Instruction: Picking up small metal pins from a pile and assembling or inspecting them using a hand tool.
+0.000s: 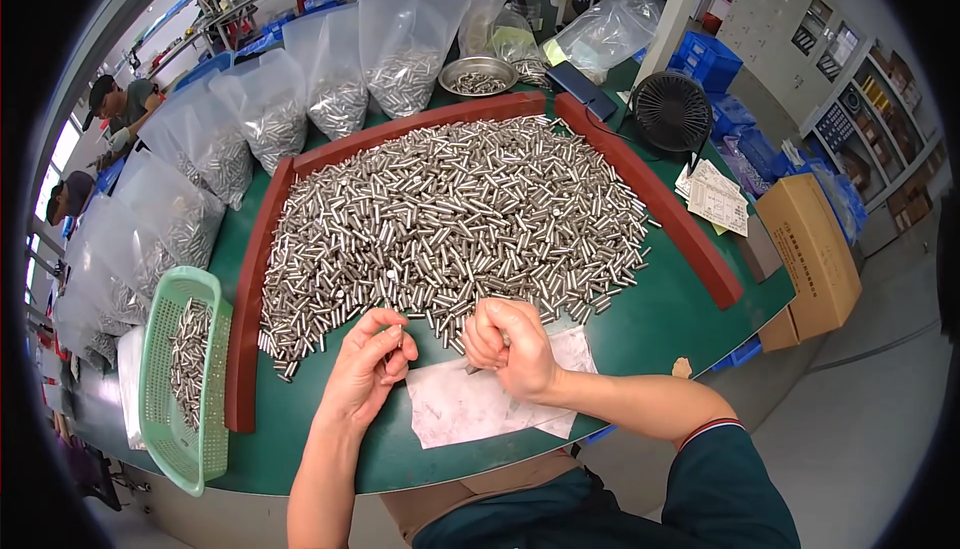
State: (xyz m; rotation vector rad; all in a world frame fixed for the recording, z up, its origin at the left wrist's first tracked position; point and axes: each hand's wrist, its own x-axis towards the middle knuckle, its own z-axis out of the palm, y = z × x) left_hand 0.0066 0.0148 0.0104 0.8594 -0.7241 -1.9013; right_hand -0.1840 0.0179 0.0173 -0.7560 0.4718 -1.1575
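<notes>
Green worktable (pixel 650 324) occupies the center of a workshop; its near edge curves in the fisheye view. At far left, two co-workers, one (pixel 125 109) in a dark cap, are positioned beyond the table. Transparent plastic bags (pixel 160 189) filled with small metal cylinders line the left and rear of the table. Forward of these, a light green perforated basket (pixel 215 399) contains a smaller quantity of cylinders.

Three red bars bound the work area: left bar (pixel 250 329), rear bar (pixel 500 106) and right bar (pixel 648 199). Between them lies a broad, loose pile of metal cylinders (pixel 450 219), open toward the person.

Left hand (pixel 370 359) is at the near edge of the pile, fingers curled, thumb close to the index finger. To its right, a stained white sheet (pixel 450 409) lies flat. Right hand (pixel 515 349) is above this sheet, fingers folded into a loose fist. Whether either hand holds cylinders cannot be determined; the fingers conceal the grip.

Behind the rear bar stands a metal bowl (pixel 478 92) of cylinders. Further right are a black fan (pixel 672 112), printed papers (pixel 715 199) and a cardboard box (pixel 815 249).
</notes>
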